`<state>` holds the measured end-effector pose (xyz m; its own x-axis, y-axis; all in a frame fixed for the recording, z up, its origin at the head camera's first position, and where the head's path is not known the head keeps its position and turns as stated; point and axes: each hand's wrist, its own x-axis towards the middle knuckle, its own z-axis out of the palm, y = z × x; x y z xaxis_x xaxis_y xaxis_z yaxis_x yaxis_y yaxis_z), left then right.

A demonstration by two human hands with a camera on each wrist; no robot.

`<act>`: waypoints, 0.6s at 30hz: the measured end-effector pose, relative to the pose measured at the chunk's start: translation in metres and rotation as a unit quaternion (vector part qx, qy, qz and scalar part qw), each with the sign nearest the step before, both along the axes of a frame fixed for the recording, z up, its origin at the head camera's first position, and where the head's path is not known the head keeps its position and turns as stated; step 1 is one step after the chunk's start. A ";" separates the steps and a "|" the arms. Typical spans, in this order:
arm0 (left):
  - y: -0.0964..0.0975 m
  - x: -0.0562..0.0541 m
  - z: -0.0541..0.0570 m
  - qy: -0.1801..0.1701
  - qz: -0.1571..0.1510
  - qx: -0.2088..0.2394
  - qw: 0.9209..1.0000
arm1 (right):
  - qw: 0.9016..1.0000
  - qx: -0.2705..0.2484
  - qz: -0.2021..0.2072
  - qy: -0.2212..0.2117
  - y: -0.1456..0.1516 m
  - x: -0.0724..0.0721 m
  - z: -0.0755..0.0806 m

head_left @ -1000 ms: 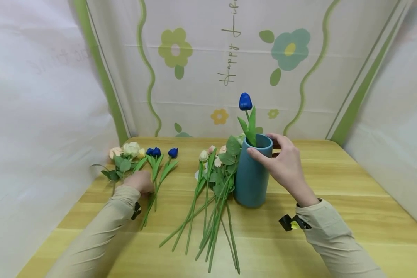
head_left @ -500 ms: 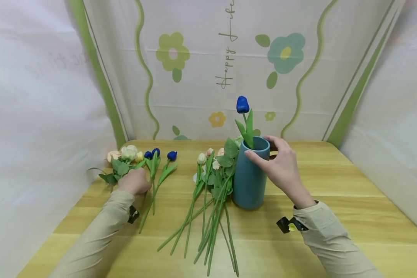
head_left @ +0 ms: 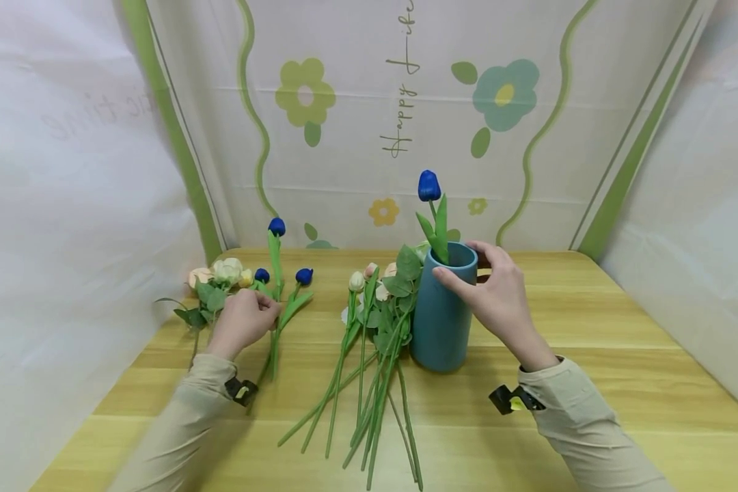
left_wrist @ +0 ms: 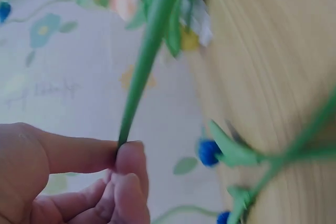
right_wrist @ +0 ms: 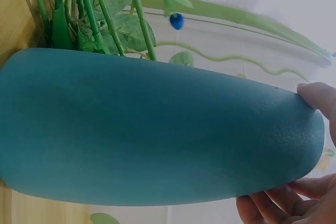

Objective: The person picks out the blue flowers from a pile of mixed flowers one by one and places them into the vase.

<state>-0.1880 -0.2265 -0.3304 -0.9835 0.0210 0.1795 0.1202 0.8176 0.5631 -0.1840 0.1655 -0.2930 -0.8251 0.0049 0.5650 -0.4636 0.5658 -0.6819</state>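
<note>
My left hand (head_left: 242, 321) pinches the green stem (left_wrist: 144, 66) of a blue tulip (head_left: 277, 227) between thumb and fingertips. That tulip's bloom stands raised above the table's far edge. Two more blue tulips lie beside the hand, one bloom (head_left: 304, 276) to the right and another bloom (head_left: 262, 275) close behind. With thumb and fingers around its upper end, my right hand (head_left: 501, 301) grips a tall blue vase (head_left: 439, 328) standing upright on the table. A single blue tulip (head_left: 429, 186) with green leaves rises out of the vase's mouth.
Left of the vase lies a loose bunch of flowers, its long green stems (head_left: 375, 410) pointing toward me. Cream and peach flowers (head_left: 227, 270) with leaves lie at the table's far left. A printed curtain (head_left: 344, 157) hangs behind the wooden table (head_left: 590, 383).
My left hand has lifted one blue tulip from among those on the left, so its bloom now stands higher. The right hand keeps its grip on the vase.
</note>
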 end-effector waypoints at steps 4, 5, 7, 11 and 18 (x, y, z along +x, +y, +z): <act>0.015 0.010 0.002 0.028 -0.013 0.058 0.998 | 1.000 0.002 -0.003 0.002 0.000 0.000 0.000; 0.019 0.012 0.003 0.030 -0.015 0.069 0.997 | 1.000 0.003 -0.004 0.003 0.000 0.000 0.000; 0.027 0.017 0.005 0.031 -0.016 0.091 0.995 | 1.000 0.005 -0.006 0.004 -0.001 0.000 -0.001; 0.044 0.027 0.007 0.034 -0.012 0.132 0.991 | 1.000 0.006 -0.006 0.005 0.000 0.001 -0.001; 0.074 0.037 0.002 0.038 -0.033 0.265 0.963 | 1.000 0.006 0.000 0.005 0.000 0.000 -0.002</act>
